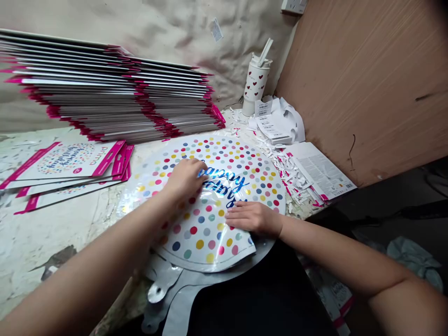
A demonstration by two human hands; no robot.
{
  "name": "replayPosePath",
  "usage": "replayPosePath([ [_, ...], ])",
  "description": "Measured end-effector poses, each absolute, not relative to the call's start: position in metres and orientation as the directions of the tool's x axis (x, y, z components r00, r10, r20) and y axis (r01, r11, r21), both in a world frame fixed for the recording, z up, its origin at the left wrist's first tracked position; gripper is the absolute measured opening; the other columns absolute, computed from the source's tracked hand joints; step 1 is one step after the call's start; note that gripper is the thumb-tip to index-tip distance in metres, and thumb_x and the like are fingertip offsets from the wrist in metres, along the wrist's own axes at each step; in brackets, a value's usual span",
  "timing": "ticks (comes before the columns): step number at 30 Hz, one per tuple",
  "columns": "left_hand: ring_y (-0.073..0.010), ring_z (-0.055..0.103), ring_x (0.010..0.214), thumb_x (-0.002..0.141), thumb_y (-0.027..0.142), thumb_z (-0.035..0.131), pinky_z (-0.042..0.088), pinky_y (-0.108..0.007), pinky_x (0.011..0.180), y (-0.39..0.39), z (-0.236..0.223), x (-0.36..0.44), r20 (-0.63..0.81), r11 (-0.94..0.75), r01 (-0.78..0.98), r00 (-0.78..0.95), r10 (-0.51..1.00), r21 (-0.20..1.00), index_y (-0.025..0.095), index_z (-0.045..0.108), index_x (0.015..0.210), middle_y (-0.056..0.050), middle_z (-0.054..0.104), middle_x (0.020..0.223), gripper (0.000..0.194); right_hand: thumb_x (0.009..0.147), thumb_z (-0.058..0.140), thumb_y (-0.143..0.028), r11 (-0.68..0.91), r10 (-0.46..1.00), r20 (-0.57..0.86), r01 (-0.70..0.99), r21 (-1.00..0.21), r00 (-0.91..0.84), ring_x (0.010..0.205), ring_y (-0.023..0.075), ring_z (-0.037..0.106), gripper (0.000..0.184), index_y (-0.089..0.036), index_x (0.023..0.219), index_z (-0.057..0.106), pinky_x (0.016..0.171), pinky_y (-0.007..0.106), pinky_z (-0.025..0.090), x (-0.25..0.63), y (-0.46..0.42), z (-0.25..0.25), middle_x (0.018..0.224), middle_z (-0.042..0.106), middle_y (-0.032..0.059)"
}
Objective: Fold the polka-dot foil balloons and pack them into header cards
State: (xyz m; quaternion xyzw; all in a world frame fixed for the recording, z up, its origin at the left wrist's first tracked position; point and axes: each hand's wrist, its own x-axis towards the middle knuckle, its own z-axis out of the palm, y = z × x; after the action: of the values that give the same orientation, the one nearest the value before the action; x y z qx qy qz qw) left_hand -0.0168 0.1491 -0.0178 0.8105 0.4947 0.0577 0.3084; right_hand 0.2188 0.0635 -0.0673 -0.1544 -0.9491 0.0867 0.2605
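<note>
The left hand (185,179) and the right hand (254,218) are apart, both open and pressing on a round silver foil balloon (206,233) with coloured dots and blue letters. This balloon lies on the worn white tabletop (45,228), and behind it stands a tall stack of flat packets with pink edges (112,98).

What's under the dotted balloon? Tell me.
Beneath the dotted balloon, silver foil tails stick out over a black surface. The balloon, pressed by the left hand and right hand, covers whatever lies under its middle.
</note>
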Motion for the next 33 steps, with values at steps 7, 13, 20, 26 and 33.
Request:
replayPosePath([
  [7,-0.0278,0.017,0.137,0.09,0.044,0.031,0.016,-0.047,0.11,0.047,-0.056,-0.027,-0.067,-0.644,0.731,0.671,0.738,0.224,0.025,0.022,0.142,-0.005,0.023,0.149,0.056,0.088,0.043,-0.032,0.345,0.67,-0.007,0.32,-0.883,-0.742,0.084,0.0153,0.063,0.024,-0.015,0.087,0.06,0.077,0.027,0.048,0.233,0.075,-0.045,0.086,0.067,0.0039],
  [13,-0.0275,0.017,0.137,0.088,0.047,0.033,0.02,-0.044,0.109,0.054,-0.066,-0.068,-0.174,-0.477,0.85,0.516,0.839,0.221,0.018,0.017,0.144,-0.009,0.019,0.15,0.066,0.086,0.041,-0.04,0.156,0.918,-0.148,0.678,-0.718,-0.368,0.055,0.0102,0.044,0.036,-0.018,0.058,0.043,0.053,0.022,0.034,0.197,0.096,-0.033,0.055,0.044,-0.0031],
  [20,-0.031,0.022,0.135,0.092,0.034,0.025,0.026,-0.05,0.106,0.016,-0.032,-0.117,0.158,-0.02,0.993,0.001,0.987,0.119,0.005,0.03,0.138,-0.02,0.028,0.145,0.054,0.084,0.042,-0.034,0.042,0.96,-0.204,0.821,-0.57,-0.19,0.051,0.0113,0.046,0.032,-0.018,0.057,0.046,0.048,0.023,0.029,0.175,0.111,-0.04,0.055,0.052,-0.0002],
  [26,-0.0298,0.031,0.132,0.088,0.041,0.038,0.032,-0.044,0.104,-0.018,-0.054,-0.039,0.319,-0.563,0.826,0.54,0.779,-0.024,0.008,0.023,0.141,-0.019,0.035,0.142,0.065,0.085,0.041,-0.03,0.037,0.969,-0.202,0.89,-0.454,-0.143,0.064,0.0186,0.057,0.025,-0.017,0.073,0.059,0.055,0.028,0.04,0.176,0.105,-0.023,0.071,0.064,0.0065],
  [33,-0.0298,0.028,0.133,0.085,0.051,0.038,0.034,-0.044,0.102,-0.018,-0.075,-0.041,0.169,-0.561,0.828,0.554,0.815,-0.011,0.006,0.031,0.138,-0.02,0.031,0.143,0.07,0.088,0.037,-0.014,0.783,0.618,0.173,0.621,-0.045,-0.767,0.125,0.0259,0.04,0.044,-0.011,0.131,0.04,0.102,0.049,0.033,0.159,0.048,-0.027,0.138,0.042,0.014],
])
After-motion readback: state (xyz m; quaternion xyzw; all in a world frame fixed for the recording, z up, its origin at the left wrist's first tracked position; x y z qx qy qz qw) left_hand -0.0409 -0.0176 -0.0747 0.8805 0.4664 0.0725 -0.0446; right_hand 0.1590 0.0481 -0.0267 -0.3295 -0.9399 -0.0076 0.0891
